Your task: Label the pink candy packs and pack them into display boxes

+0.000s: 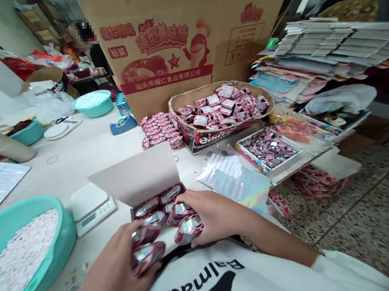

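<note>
My left hand (114, 264), smeared a little by motion, grips two small red-printed packets (150, 253) with shiny oval ends. It is at the near left side of an open cardboard box (142, 175) whose pale lid stands raised. More packets of the same kind (147, 206) sit upright inside, oval ends facing up. At the box's near right side, my right hand (215, 214) has its fingers around another packet (189, 229). A further packet (178, 210) lies under those fingers; whether it is held too, I cannot tell.
Left of the box are a digital scale (95, 215) and a teal basin (52, 255) of white pieces. Beyond stand stacked packets (160, 130), a cardboard tray (194, 141) of printed wrappers, a tape dispenser (123, 125) and a large carton (175, 54). A person (98, 54) is in the background.
</note>
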{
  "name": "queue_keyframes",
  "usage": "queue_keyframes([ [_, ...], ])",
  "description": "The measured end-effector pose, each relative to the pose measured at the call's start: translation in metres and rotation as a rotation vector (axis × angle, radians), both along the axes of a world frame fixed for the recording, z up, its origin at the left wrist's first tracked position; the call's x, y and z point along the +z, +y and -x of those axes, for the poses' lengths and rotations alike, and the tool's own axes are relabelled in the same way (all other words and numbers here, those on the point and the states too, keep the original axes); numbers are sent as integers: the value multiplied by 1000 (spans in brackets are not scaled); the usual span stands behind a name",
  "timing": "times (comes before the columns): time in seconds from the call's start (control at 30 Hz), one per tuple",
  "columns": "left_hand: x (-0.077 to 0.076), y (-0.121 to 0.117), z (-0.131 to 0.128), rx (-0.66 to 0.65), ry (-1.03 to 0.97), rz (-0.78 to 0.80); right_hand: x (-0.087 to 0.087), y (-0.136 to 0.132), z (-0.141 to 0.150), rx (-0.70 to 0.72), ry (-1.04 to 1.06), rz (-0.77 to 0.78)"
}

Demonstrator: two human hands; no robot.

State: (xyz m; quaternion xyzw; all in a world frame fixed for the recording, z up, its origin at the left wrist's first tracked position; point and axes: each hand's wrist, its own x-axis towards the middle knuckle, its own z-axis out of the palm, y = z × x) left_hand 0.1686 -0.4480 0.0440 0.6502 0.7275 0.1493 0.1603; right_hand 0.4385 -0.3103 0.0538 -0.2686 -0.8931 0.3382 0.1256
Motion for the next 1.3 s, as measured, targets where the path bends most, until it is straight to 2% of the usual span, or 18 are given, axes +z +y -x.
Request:
queue_keyframes([
  [0.1, -8, 25, -36, -155, 86, -37, -18, 0, 15, 0, -104, -4],
  [0.17, -13, 33, -43, -190, 137, -29, -25, 4, 20, -30, -141, -1],
  [0.33, -23, 32, -33, -172, 173, 39, -24, 2, 27, 57, -140, -18],
  [0.43, -36, 33, -30, -188, 150, 71, -26, -6, 33, 23, -124, -27],
  [0.53, -55, 33, -26, -214, 148, -9, -29, -12, 35, -32, -74, -45],
  [0.67, -83, 28, -12, -262, 152, -178, -30, -15, 37, -2, -13, 8],
  [0.8, -98, 23, 0, -263, 155, -266, -36, -17, 43, -3, -11, 50],
  [0.93, -99, 22, 1, -236, 211, -299, -43, -23, 46, -30, -118, -56],
  [1.17, -82, 19, -12, -220, 255, -223, -57, -31, 46, -99, -159, -143],
  [1.3, -80, 17, -16, -163, 200, -289, -67, -36, 52, -91, -253, -268],
])
